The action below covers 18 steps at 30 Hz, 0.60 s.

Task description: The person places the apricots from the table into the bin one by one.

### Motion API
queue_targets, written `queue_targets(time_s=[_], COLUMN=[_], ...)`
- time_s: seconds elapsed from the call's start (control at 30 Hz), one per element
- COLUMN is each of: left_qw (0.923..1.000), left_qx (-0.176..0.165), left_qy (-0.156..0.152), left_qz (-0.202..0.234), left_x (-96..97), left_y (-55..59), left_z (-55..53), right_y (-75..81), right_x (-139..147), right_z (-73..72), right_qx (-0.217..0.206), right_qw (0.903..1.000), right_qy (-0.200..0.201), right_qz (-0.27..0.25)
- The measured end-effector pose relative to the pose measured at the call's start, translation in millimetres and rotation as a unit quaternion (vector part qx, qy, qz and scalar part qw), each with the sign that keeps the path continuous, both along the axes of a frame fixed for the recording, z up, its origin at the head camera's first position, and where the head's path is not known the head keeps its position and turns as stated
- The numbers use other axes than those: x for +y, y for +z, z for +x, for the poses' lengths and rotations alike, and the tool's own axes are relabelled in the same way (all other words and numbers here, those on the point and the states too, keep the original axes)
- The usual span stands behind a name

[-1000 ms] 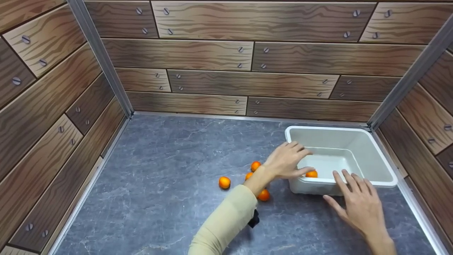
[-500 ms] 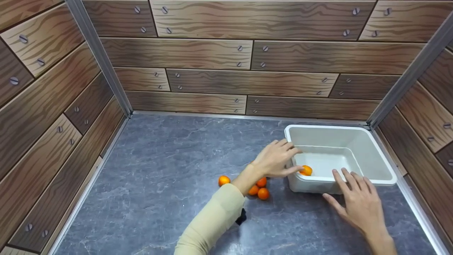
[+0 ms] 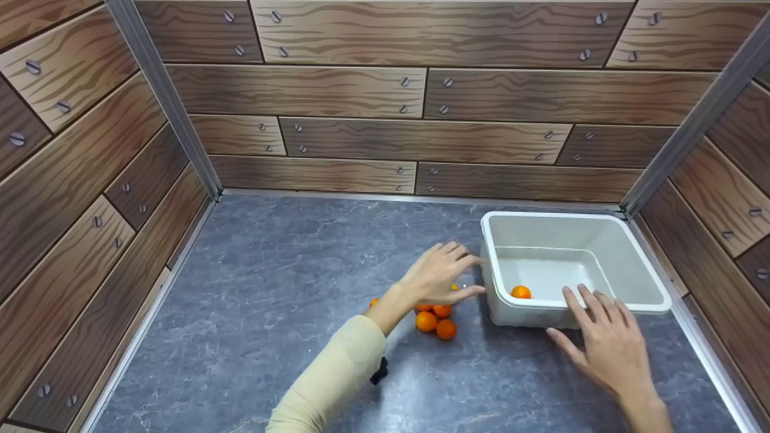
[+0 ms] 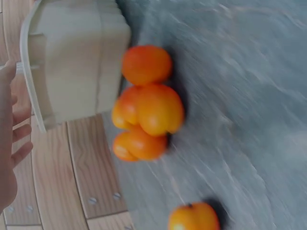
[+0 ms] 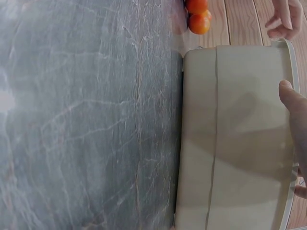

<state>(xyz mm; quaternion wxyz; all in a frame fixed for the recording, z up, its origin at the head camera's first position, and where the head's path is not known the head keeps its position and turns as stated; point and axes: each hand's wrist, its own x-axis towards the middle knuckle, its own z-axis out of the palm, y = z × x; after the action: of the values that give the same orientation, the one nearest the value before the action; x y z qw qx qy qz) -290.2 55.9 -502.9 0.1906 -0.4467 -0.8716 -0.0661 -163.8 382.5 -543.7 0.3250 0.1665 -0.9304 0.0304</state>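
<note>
In the head view my left hand hovers left of a pale grey plastic tub, its fingers spread and holding nothing. Beneath and beside it, several smooth round orange fruits lie bunched on the floor, partly hidden by the hand and wrist. The left wrist view shows this cluster close to the tub's outer wall. One orange fruit sits inside the tub, by its near left corner. My right hand is at the near rim, fingers extended over it and thumb outside; whether it touches is unclear.
Another fruit lies apart from the cluster, mostly hidden behind my left wrist in the head view. Wood-patterned walls with metal edging enclose the marbled grey floor. A small black piece shows under the left forearm.
My left hand has moved left, from over the tub's rim to outside it. The fruit in the tub shifted slightly, and the fruits on the floor have bunched differently. The right hand stays put.
</note>
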Motion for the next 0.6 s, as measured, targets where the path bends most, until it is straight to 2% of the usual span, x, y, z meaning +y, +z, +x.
queue_targets(time_s=[0.17,0.37,0.6], left_qw=[0.9997,0.9984,0.9944], left_qx=[0.003,0.000,-0.045], left_qy=[0.006,0.013,0.040], left_qz=[-0.024,-0.056,-0.087], left_x=[-17.6,-37.7,-65.1], left_y=[-10.9,-21.1,-27.1], left_z=[0.0,1.0,0.8], right_y=[-0.5,-0.6,-0.4], right_x=[0.3,0.6,1.1], right_z=[1.0,-0.2,-0.3], right_qx=[-0.004,0.025,0.021], right_qw=[1.0000,0.9996,0.9997], right_qy=[-0.001,0.006,0.006], right_qz=[0.000,0.007,0.011])
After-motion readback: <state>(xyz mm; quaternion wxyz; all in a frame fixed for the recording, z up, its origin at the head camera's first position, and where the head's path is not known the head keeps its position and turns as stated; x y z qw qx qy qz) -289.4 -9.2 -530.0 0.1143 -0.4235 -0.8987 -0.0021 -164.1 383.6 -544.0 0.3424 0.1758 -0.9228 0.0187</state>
